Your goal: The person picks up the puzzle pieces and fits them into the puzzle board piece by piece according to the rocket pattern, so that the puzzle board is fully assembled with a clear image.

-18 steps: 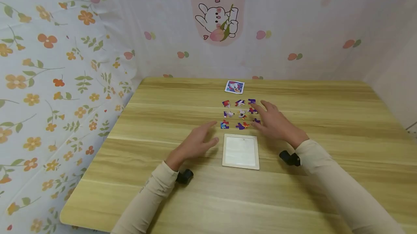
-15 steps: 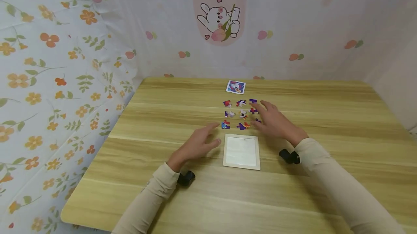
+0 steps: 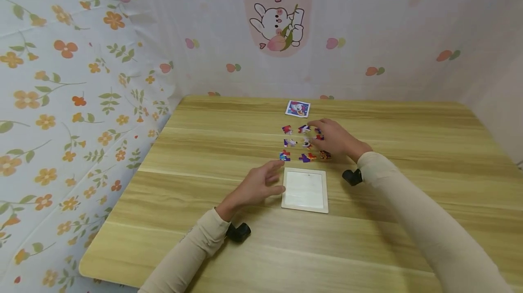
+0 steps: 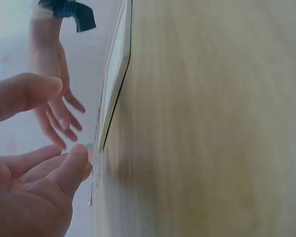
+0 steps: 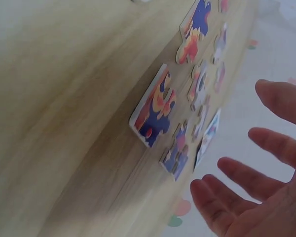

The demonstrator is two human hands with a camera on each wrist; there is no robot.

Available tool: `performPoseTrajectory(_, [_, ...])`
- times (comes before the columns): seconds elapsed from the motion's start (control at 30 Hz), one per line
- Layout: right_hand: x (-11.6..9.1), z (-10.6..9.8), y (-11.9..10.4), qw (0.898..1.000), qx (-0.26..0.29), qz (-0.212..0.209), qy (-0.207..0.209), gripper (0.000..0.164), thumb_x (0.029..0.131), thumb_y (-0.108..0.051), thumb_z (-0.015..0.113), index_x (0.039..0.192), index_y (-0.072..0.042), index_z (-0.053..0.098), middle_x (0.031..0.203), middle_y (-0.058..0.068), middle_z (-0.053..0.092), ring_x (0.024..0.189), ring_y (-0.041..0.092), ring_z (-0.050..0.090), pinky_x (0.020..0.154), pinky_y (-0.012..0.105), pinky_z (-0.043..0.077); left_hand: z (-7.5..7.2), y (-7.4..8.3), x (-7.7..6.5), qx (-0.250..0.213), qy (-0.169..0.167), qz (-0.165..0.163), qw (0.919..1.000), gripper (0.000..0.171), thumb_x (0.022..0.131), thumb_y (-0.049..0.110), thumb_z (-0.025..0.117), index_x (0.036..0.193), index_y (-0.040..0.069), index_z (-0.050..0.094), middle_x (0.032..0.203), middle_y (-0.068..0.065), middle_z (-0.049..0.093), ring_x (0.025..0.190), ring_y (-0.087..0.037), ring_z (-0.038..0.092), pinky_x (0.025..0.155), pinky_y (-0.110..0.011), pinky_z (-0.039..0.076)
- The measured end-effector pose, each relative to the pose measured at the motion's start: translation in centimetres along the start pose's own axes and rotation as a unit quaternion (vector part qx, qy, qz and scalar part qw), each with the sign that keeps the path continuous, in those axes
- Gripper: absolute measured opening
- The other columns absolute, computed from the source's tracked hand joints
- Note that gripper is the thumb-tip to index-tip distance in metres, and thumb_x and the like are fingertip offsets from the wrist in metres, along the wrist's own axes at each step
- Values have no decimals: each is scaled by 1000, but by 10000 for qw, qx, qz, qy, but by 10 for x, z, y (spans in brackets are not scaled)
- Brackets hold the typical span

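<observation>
Several jigsaw pieces lie apart in rows on the wooden table, among them a dog-face piece (image 3: 290, 143) and a blue-and-red piece (image 3: 284, 156). My right hand (image 3: 335, 138) hovers over the right-hand column, fingers spread and holding nothing, partly covering some pieces. Below its palm, an orange-and-purple corner piece (image 5: 155, 111) shows clearly in the right wrist view. A square puzzle tray (image 3: 325, 193) with a pale rim lies nearer to me. Beside its left edge is my left hand (image 3: 257, 186), thumb and fingers parted with nothing between them, as the left wrist view also shows.
Behind the pieces a small printed picture card (image 3: 298, 109) lies near the table's back edge. A patterned cloth (image 3: 212, 34) hangs behind the table, and a flowered one (image 3: 81, 148) along the left. Each wrist wears a black camera (image 3: 239, 232).
My right hand has moved left and slightly away over the pieces, uncovering the corner piece at the lower right. My left hand has come rightward and nearer to me, to the tray's left edge.
</observation>
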State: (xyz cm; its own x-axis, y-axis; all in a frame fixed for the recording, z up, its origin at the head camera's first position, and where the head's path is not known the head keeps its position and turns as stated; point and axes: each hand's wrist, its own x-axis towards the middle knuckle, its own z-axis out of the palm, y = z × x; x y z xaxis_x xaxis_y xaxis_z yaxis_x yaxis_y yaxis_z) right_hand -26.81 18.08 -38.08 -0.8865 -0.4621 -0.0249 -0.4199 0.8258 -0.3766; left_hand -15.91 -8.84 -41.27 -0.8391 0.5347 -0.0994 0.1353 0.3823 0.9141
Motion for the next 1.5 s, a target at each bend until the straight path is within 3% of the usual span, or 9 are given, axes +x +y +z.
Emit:
performPoseTrajectory(0.4, [34, 7, -3, 9999, 126, -57, -99, 44, 99, -19, 57, 141, -6, 56, 141, 21, 58, 131, 40, 52, 112, 57, 40, 5, 1, 1, -631, 145, -121, 9978, 77, 83, -5, 75, 151, 1, 39, 158, -19, 41, 139, -37, 49, 111, -40, 44])
performPoseTrajectory(0.53, [46, 7, -10, 9999, 89, -27, -57, 40, 99, -19, 61, 137, -7, 61, 131, 19, 66, 110, 34, 61, 107, 53, 44, 5, 2, 2, -810, 278, -328, 9958, 78, 81, -6, 76, 150, 0, 41, 156, -20, 43, 139, -37, 50, 111, -39, 44])
performPoseTrajectory(0.67, [57, 8, -17, 10000, -49, 8, -31, 38, 97, -19, 63, 133, -7, 65, 96, 16, 75, 69, 23, 55, 92, 46, 47, 6, 3, 2, -904, 451, -491, 9937, 78, 78, -9, 77, 149, -1, 43, 155, -23, 43, 137, -38, 52, 108, -39, 47])
performPoseTrajectory(0.77, [64, 11, -21, 9998, -181, 85, -80, 38, 96, -18, 63, 132, -8, 66, 72, 11, 70, 60, 21, 46, 85, 44, 44, 8, 4, 3, -862, 586, -612, 9927, 78, 76, -9, 78, 147, 1, 47, 152, -23, 48, 129, -37, 59, 102, -37, 52])
performPoseTrajectory(0.83, [68, 12, -24, 9994, -260, 166, -135, 38, 95, -17, 62, 132, -9, 67, 76, 12, 71, 73, 26, 57, 95, 48, 45, 9, 4, 3, -657, 680, -611, 9936, 75, 75, -8, 80, 144, 2, 51, 144, -23, 56, 118, -34, 66, 94, -33, 57])
performPoseTrajectory(0.9, [71, 14, -26, 9990, -255, 291, -206, 40, 93, -17, 62, 132, -11, 67, 97, 15, 75, 102, 36, 62, 109, 56, 38, 10, 5, 5, -350, 771, -559, 9948, 73, 73, -5, 83, 140, 1, 55, 132, -21, 62, 103, -27, 66, 83, -26, 56])
performPoseTrajectory(1.03, [74, 18, -29, 9976, -205, 556, -349, 43, 91, -18, 63, 133, -13, 66, 136, 21, 63, 145, 50, 33, 121, 65, 20, 10, 4, 7, 186, 830, -490, 9952, 69, 70, -2, 86, 134, 0, 61, 112, -16, 64, 85, -16, 54, 70, -20, 45])
performPoseTrajectory(1.2, [76, 22, -29, 9958, -273, 791, -359, 42, 92, -20, 63, 134, -15, 65, 146, 23, 54, 148, 52, 24, 118, 65, 25, 8, 3, 9, 329, 619, -605, 9957, 67, 70, -1, 86, 132, 0, 63, 100, -11, 62, 75, -11, 53, 61, -19, 43])
performPoseTrajectory(1.5, [79, 25, -29, 9954, -445, 789, -299, 41, 92, -21, 66, 133, -17, 67, 150, 28, 44, 140, 52, 28, 113, 65, 31, 7, 1, 10, 408, 255, -689, 9965, 77, 69, -6, 86, 140, 2, 57, 92, -6, 59, 66, -8, 49, 55, -18, 38])
